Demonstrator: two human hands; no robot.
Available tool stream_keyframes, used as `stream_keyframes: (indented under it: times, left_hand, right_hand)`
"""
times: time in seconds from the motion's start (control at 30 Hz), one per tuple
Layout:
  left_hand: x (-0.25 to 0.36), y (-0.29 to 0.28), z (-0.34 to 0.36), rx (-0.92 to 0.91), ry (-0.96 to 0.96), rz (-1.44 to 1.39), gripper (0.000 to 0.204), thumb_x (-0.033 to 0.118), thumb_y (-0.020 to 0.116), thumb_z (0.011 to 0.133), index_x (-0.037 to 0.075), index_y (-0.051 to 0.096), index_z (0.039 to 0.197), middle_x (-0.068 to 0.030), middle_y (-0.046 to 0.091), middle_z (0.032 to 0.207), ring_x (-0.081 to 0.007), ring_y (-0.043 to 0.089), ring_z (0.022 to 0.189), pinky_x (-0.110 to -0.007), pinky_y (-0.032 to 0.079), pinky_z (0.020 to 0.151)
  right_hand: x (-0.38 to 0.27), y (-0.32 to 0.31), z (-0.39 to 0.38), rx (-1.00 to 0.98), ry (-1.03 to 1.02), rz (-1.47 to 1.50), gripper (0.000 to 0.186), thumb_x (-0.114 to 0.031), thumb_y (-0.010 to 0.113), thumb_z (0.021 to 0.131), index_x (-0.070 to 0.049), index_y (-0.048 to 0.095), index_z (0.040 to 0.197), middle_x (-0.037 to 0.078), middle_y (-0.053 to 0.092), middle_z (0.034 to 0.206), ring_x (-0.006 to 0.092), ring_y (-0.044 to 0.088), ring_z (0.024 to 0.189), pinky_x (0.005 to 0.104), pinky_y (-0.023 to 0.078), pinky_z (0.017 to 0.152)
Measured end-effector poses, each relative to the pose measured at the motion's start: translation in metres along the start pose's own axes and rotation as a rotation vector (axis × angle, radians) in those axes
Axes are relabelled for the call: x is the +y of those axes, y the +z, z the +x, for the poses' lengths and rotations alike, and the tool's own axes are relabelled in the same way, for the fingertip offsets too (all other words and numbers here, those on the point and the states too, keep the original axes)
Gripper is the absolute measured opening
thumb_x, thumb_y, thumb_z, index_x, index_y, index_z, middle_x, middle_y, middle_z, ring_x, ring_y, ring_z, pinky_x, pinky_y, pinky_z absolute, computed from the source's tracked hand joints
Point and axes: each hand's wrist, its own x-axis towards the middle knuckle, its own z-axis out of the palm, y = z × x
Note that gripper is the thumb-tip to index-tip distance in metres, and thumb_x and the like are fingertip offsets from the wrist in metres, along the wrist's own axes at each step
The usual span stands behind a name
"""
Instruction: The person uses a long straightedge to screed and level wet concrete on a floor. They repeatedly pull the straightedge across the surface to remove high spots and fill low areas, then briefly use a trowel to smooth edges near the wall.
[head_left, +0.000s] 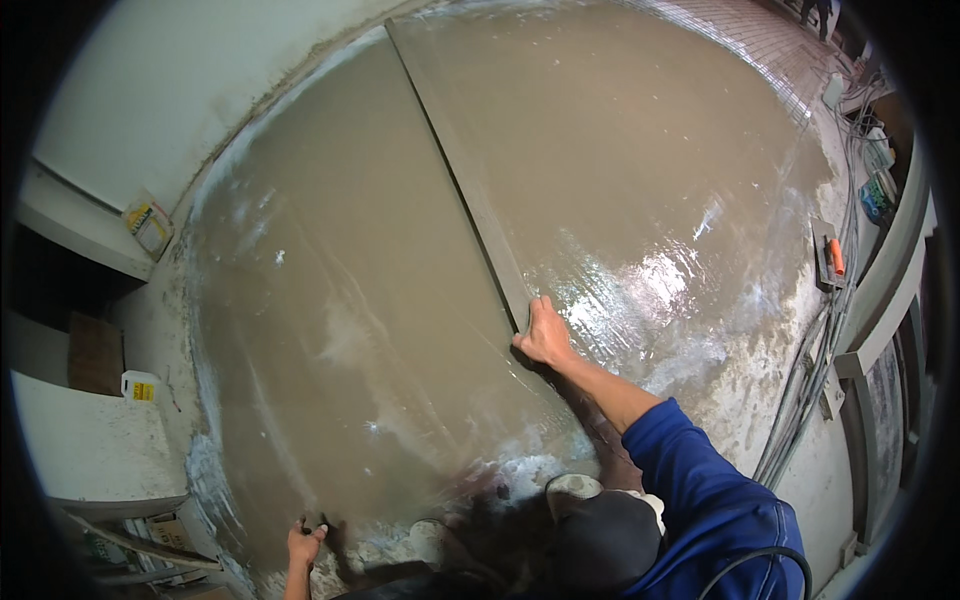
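A long, narrow grey straightedge (505, 262) lies across a wet, smooth layer of brown-grey screed (330, 170). My right hand (543, 332) is closed on its near end, at the middle of the view. From there the bar runs away and slightly left to the far edge of the screed. My left hand (304, 543) is low at the near left, close to the screed's edge. Its fingers are curled, with a small dark thing at them that I cannot make out.
A trowel (824, 260) with an orange handle lies at the right beside a bundle of grey cables (797, 400). At the left are a white jug (140, 387), a brown board (95, 353) and a yellow-and-white packet (148, 228). Wire mesh (752, 40) spreads at the far right, near a person's legs (817, 15).
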Motion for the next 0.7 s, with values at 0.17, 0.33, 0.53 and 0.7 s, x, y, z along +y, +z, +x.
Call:
stream_keyframes:
  times: [0.17, 0.33, 0.53, 0.7]
  left_hand:
    - [0.013, -0.004, -0.011, -0.010, 0.039, 0.001, 0.078, 0.022, 0.079, 0.078, -0.008, 0.047, 0.142, -0.0282, 0.065, 0.119, -0.0306, 0.065, 0.106, -0.036, 0.051, 0.090]
    - [0.005, -0.005, -0.014, 0.005, 0.034, 0.015, 0.078, 0.022, 0.080, 0.078, -0.008, 0.047, 0.142, -0.0270, 0.066, 0.117, -0.0298, 0.066, 0.103, -0.036, 0.052, 0.088]
    - [-0.018, 0.002, -0.001, 0.006, -0.004, -0.047, 0.076, 0.025, 0.080, 0.076, -0.006, 0.051, 0.139, -0.0249, 0.067, 0.114, -0.0309, 0.067, 0.101, -0.037, 0.052, 0.088]
    - [-0.020, 0.000, -0.006, 0.041, 0.023, -0.031, 0.077, 0.027, 0.081, 0.074, -0.005, 0.052, 0.139, -0.0242, 0.067, 0.114, -0.0304, 0.067, 0.100, -0.036, 0.052, 0.088]
  right_hand:
    - [-0.014, 0.012, 0.015, -0.016, -0.024, -0.002, 0.057, -0.018, 0.078, 0.069, 0.005, 0.047, 0.110, 0.027, 0.050, 0.113, 0.0494, 0.056, 0.103, 0.0548, 0.050, 0.086]
    - [-0.013, 0.012, -0.027, 0.017, -0.065, -0.038, 0.058, -0.019, 0.080, 0.065, 0.002, 0.047, 0.108, 0.023, 0.049, 0.107, 0.0473, 0.059, 0.095, 0.0543, 0.051, 0.080]
    - [-0.013, 0.023, -0.024, -0.026, -0.026, -0.038, 0.057, -0.021, 0.083, 0.064, 0.003, 0.048, 0.104, 0.022, 0.050, 0.106, 0.0471, 0.059, 0.095, 0.0540, 0.051, 0.080]
    - [-0.028, 0.030, 0.014, -0.060, -0.066, -0.036, 0.054, -0.018, 0.077, 0.069, 0.005, 0.048, 0.108, 0.026, 0.049, 0.112, 0.0500, 0.058, 0.099, 0.0562, 0.052, 0.083]
